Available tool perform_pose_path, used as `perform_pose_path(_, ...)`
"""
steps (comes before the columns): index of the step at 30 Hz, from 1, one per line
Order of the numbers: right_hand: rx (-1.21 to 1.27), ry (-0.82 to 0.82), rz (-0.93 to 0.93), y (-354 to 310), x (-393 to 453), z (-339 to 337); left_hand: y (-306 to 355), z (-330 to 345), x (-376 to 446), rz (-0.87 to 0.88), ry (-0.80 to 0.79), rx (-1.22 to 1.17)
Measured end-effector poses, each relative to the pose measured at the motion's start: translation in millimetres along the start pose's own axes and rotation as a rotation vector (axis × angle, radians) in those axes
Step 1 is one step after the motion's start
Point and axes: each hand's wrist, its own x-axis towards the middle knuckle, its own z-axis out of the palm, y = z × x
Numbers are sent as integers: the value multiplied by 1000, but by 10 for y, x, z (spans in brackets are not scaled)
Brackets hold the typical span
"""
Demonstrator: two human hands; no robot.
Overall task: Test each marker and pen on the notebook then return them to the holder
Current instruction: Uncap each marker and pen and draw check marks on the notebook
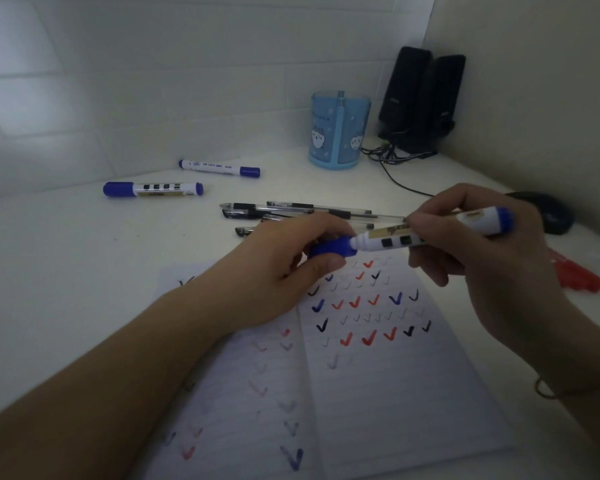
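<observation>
Above the notebook (378,358), left fingers (329,263) pinch the blue cap (333,249) and right fingers (426,223) clamp the white whiteboard marker (392,241), over a white desk (66,254) beside tiled wall (153,81).

No wording legible anywhere. Open notebook (378,358): rows of hand-drawn tick marks in red, blue and black, no letters or numbers. Held marker (430,233): black squares and a gold label patch, print too blurred. Two markers lying on bench, thin one (219,168) and thick one (153,189): dark print, unreadable. Blue holder (338,133): cartoon faces, a dark line of text, unreadable
</observation>
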Motion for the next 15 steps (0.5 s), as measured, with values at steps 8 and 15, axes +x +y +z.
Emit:
perform_pose_path(8,61,-103,199,-26,21,-11,22,38,-18,-23,107,-76)
perform_pose_path(15,59,-100,242,37,12,58,95,43,-7,-58,183,-178)
